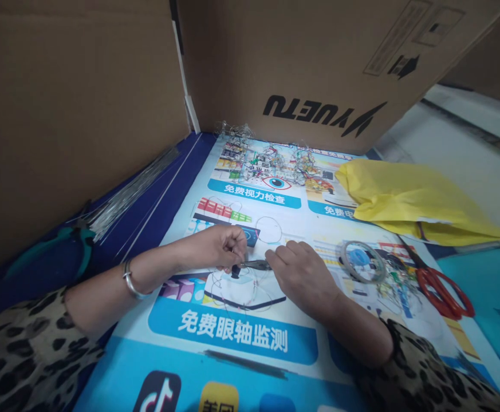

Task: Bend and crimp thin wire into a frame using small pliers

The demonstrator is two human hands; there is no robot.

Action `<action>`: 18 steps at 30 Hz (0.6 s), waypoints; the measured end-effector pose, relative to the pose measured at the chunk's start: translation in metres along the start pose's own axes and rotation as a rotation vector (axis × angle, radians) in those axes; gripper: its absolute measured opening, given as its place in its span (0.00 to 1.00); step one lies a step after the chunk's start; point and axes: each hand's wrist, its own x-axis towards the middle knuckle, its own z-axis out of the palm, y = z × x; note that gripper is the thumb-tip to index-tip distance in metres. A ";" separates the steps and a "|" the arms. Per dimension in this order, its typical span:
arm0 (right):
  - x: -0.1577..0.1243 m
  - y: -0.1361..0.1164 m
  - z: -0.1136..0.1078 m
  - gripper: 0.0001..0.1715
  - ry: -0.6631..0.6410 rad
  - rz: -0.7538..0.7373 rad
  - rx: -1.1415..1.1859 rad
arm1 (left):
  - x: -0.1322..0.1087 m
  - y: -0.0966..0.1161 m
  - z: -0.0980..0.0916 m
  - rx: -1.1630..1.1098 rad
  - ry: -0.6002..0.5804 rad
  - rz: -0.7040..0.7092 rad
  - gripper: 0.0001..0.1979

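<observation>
My left hand (217, 247) is closed in a pinch on a small dark piece (235, 271) with thin wire running from it. My right hand (302, 273) is closed round small pliers (255, 264), whose tips reach toward that piece. Both hands rest over a printed poster (232, 337) that covers the work surface. Thin wire loops (241, 286) lie on the poster under and around the hands. A silver bangle (132, 281) sits on my left wrist.
Red-handled scissors (441, 286) and a coil of wire (358, 261) lie to the right. A yellow plastic bag (404, 197) sits behind them. Finished wire pieces (271, 163) pile at the back. A bundle of straight wires (129, 191) and teal-handled pliers (67, 240) lie left. Cardboard boxes (318, 63) wall the back.
</observation>
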 end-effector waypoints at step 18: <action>0.000 0.000 0.001 0.09 0.017 -0.012 0.000 | 0.000 -0.001 0.000 0.007 0.002 0.001 0.06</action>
